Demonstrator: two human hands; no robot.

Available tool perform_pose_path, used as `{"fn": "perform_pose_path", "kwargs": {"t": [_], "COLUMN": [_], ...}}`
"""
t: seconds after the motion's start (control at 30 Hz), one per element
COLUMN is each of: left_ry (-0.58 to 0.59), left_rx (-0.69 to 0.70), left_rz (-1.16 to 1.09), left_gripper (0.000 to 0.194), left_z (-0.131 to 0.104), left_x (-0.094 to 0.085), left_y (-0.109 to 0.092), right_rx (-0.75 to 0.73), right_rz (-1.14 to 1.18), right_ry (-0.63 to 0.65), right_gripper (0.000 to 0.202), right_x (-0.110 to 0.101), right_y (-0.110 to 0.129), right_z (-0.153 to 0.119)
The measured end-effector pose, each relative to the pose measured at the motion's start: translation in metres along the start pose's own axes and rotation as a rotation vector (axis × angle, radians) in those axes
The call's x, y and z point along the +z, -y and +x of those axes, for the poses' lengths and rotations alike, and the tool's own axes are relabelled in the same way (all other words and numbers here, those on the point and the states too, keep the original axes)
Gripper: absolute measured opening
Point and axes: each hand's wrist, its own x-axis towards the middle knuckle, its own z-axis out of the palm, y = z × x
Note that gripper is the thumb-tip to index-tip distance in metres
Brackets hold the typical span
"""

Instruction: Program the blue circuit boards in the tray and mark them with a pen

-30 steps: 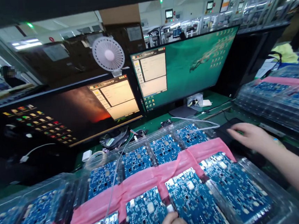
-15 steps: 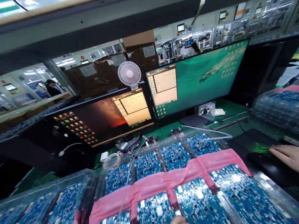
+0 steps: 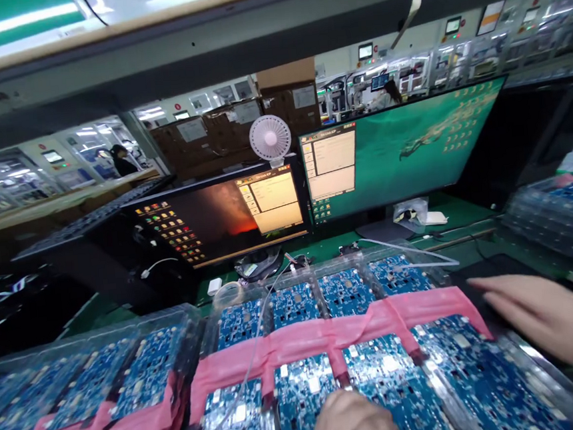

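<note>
A clear tray of blue circuit boards (image 3: 382, 387) lies in front of me, with a pink strip (image 3: 297, 341) running across its middle. Over the lower middle boards is my left hand (image 3: 352, 423), its fingers curled down; what they hold, if anything, is hidden. My right hand (image 3: 546, 319) is at the right edge of the tray, above the black mouse pad (image 3: 496, 265), with fingers stretched toward the pink strip and nothing visible in them. A thin white cable (image 3: 262, 311) hangs over the left part of the tray.
Two lit monitors, one orange and dark (image 3: 216, 214), one green (image 3: 401, 145), stand behind the tray with a small white fan (image 3: 270, 138). More board trays sit at left (image 3: 144, 374) and right (image 3: 558, 224). Cardboard boxes (image 3: 287, 108) and people are farther back.
My right hand has left the mouse and moved left to the tray's edge. More of my left hand shows over the boards. The view has shifted slightly.
</note>
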Motion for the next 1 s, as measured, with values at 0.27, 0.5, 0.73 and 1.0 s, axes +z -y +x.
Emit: {"fn": "perform_pose_path", "kwargs": {"t": [0.27, 0.5, 0.73, 1.0], "left_ry": [-0.204, -0.037, -0.081, 0.029], "left_rx": [-0.05, -0.128, -0.334, -0.818], "left_rz": [0.244, 0.322, 0.245, 0.321], "left_gripper": [0.039, 0.056, 0.064, 0.017], "left_z": [0.008, -0.02, -0.053, -0.104], "left_x": [-0.033, -0.044, -0.057, -0.099], "left_y": [-0.041, -0.061, -0.069, -0.067], "right_rx": [-0.652, -0.834, -0.826, 0.046], "right_rz": [0.509, 0.486, 0.583, 0.775], "right_ry": [0.228, 0.357, 0.355, 0.49], "right_gripper": [0.027, 0.024, 0.031, 0.016], "right_x": [0.035, 0.018, 0.013, 0.072], "right_y": [0.188, 0.225, 0.249, 0.282], "right_z": [-0.009, -0.007, -0.003, 0.032]}}
